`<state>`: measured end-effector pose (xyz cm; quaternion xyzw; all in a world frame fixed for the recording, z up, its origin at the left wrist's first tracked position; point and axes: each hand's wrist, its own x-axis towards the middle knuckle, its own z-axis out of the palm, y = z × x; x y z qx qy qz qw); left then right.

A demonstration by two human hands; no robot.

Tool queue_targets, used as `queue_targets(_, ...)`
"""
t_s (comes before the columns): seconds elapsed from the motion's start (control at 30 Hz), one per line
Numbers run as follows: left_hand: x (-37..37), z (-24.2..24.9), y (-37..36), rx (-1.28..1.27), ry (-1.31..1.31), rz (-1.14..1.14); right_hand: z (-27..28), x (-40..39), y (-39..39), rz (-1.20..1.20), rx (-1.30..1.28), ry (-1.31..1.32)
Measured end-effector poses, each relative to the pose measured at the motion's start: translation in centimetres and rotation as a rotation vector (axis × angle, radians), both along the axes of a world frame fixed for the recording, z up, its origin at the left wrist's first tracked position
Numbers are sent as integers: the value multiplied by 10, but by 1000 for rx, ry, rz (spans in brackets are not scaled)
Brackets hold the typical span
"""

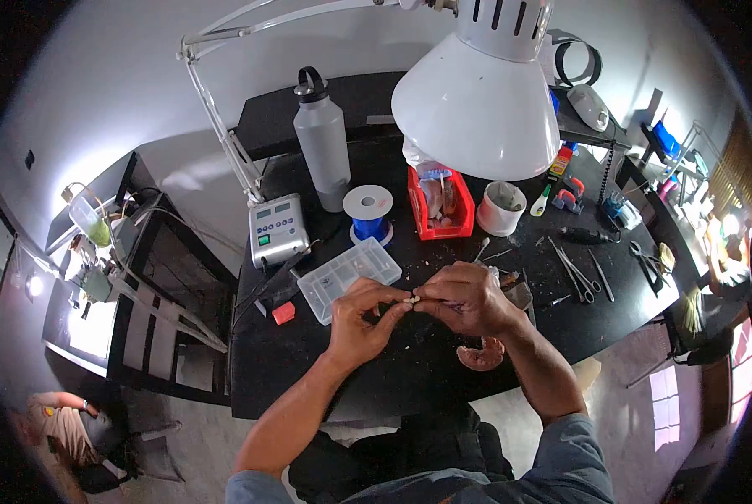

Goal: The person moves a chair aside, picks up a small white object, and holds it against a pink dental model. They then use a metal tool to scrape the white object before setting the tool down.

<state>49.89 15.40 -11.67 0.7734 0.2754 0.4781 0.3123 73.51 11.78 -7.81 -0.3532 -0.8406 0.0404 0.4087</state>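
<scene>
My left hand (pixel 363 323) and my right hand (pixel 468 301) meet above the black desk, fingertips close together. Both pinch a small cream, tooth-like piece (pixel 413 300), partly covered by my fingers. Just beyond my left hand lies a clear plastic compartment box (pixel 313 290), with a few tiny bits inside. Beside my right forearm a pink, horseshoe-shaped dental piece (pixel 476 358) rests on the desk. Behind my right hand sits a greyish block (pixel 518 294) among small tools, partly hidden. Pale crumbs are scattered on the black surface under my hands.
A white lamp (pixel 481 109) hangs over the desk's far side. Behind my hands stand a grey bottle (pixel 321 139), a blue wire spool (pixel 370 228), a red bin (pixel 440 233) and a white tub (pixel 498 220). Scissors (pixel 576 273) lie right; a control box (pixel 277 235) stands left.
</scene>
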Motion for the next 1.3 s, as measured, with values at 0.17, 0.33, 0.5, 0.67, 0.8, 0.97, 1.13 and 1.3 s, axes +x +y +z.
queue_targets(0.17,1,-1,-1,11,-7,5,-4,1,3,3,34,-15)
queue_targets(0.33,1,3,-4,-35,-2,-4,-4,3,1,-6,-9,-22)
queue_targets(0.5,0,3,-2,13,20,-29,-3,2,2,24,-19,17)
queue_targets(0.67,-1,4,-4,-19,30,-31,-2,3,2,27,-27,-17)
queue_targets(0.8,0,1,-5,-52,20,-11,-3,3,2,45,-28,9)
queue_targets(0.97,0,1,-7,-56,26,16,-5,4,4,65,21,4)
queue_targets(1.13,1,1,-5,-34,4,-2,-7,4,5,85,72,-17)
queue_targets(1.3,0,5,-7,-13,37,21,-10,5,4,61,14,-22)
